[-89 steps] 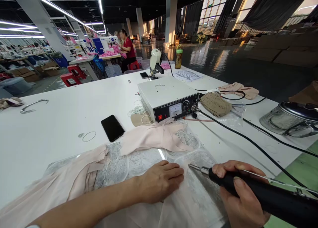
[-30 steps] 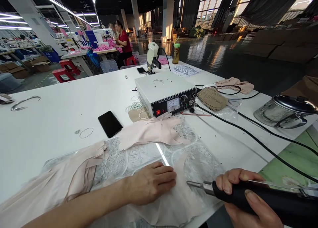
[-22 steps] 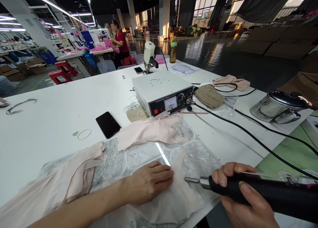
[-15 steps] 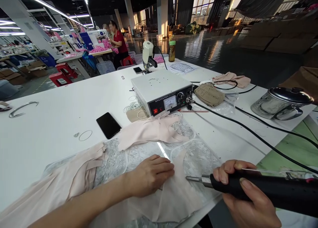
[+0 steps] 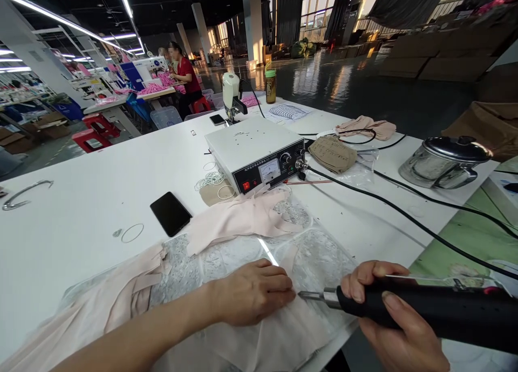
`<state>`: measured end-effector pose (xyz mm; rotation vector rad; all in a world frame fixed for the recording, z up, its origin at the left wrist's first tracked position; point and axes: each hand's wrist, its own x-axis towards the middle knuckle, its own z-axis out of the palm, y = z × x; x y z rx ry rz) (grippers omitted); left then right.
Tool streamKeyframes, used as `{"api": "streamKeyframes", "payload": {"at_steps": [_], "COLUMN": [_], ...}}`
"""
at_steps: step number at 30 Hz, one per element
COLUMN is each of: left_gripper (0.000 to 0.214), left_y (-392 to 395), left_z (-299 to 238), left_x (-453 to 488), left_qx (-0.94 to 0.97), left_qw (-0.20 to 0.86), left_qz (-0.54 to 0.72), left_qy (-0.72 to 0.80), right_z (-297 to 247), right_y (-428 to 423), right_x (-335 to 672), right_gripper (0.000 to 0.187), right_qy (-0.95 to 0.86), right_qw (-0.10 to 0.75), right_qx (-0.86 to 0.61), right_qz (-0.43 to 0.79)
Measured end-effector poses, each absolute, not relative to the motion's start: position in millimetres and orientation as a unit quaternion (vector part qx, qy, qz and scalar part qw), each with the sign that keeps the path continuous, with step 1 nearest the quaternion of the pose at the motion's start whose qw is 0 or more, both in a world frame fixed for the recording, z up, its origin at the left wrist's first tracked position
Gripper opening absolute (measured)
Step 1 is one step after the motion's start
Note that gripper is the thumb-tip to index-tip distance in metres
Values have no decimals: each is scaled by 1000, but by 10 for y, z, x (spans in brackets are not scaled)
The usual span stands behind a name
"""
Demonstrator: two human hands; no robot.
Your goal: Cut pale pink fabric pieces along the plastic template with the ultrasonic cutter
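Note:
My left hand (image 5: pixel 257 292) presses on a thin pale pink fabric piece (image 5: pixel 293 329), its fingers bent and close together; the fingertips are partly hidden. My right hand (image 5: pixel 399 310) is wrapped around a black ultrasonic cutter (image 5: pixel 441 312) with a narrow metal tip. The tip points left and meets the fabric right beside my left fingers. Under the fabric lies a scratched clear sheet (image 5: pixel 324 258). A stack of pink fabric pieces (image 5: pixel 109 302) lies to the left, and another pink pile (image 5: pixel 243 221) sits beyond my left hand.
A white control box (image 5: pixel 259 150) stands behind, its black cable (image 5: pixel 388 204) running right. A phone (image 5: pixel 170 214), a lidded steel mug (image 5: pixel 443 164), brown fabric pieces (image 5: pixel 332 153), a bottle (image 5: pixel 270 86) and a white machine (image 5: pixel 231 96) are on the table. A person in red (image 5: pixel 186 75) sits far back.
The cutter's tip has moved left and inward along the fabric, up against my left fingers. My left hand has shifted slightly right. The whole view has turned a little.

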<state>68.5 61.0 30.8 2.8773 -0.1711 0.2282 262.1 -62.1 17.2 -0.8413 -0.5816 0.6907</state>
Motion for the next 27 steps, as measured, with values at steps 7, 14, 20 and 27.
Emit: {"api": "streamKeyframes", "payload": {"at_steps": [7, 14, 20, 27], "left_gripper": [20, 24, 24, 19], "left_y": [602, 588, 566, 561], "left_z": [282, 263, 259, 247], "left_x": [660, 639, 623, 621], "left_qx": [988, 991, 992, 990], "left_qw": [106, 75, 51, 15], "left_qz": [92, 84, 90, 115], "left_qy": [-62, -66, -69, -79], "right_z": [235, 212, 311, 267], "right_y": [-607, -632, -642, -668], "right_x": [2598, 2596, 2572, 2578], "right_gripper": [14, 14, 16, 11], "right_qy": [-279, -264, -246, -227], "right_qw": [814, 817, 805, 803], "right_qx": [-400, -403, -439, -450], "right_qz": [314, 317, 316, 318]}}
